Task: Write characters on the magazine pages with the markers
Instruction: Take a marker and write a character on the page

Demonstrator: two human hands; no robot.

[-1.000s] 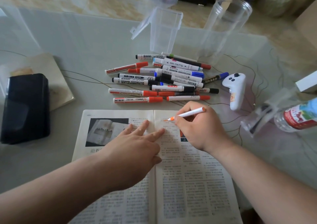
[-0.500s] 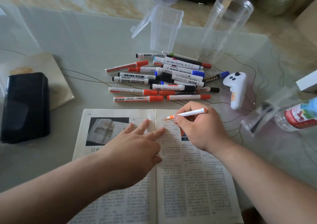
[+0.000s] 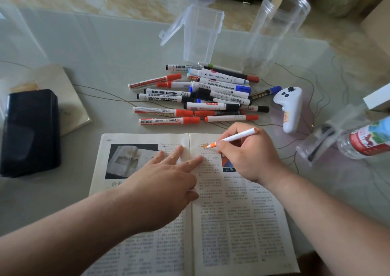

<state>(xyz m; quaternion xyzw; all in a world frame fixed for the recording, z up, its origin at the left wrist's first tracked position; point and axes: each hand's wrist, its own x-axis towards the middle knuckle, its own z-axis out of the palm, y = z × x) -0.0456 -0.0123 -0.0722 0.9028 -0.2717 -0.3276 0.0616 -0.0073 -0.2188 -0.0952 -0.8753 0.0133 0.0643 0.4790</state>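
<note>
An open magazine (image 3: 236,229) lies flat at the near edge of the table, printed with columns of text and a photo on the left page. My left hand (image 3: 166,176) rests on it with straight fingers spread across the spine. My right hand (image 3: 247,155) grips a white marker with an orange tip (image 3: 236,137), whose tip touches the top of the right page beside a fresh orange mark (image 3: 204,146). A pile of several whiteboard markers (image 3: 202,94) with red, blue and black caps lies just beyond the magazine.
A black case (image 3: 29,132) sits on a pale booklet (image 3: 63,98) at the left. Behind the markers stand a clear box with its lid open (image 3: 200,32) and a clear jar (image 3: 274,32). A white controller (image 3: 290,109), a toppled clear container (image 3: 322,140) and a water bottle (image 3: 367,138) lie at the right.
My right hand has shifted slightly while the marker tip moved on the right page, and an orange mark now shows there. My left hand stays on the spine.
</note>
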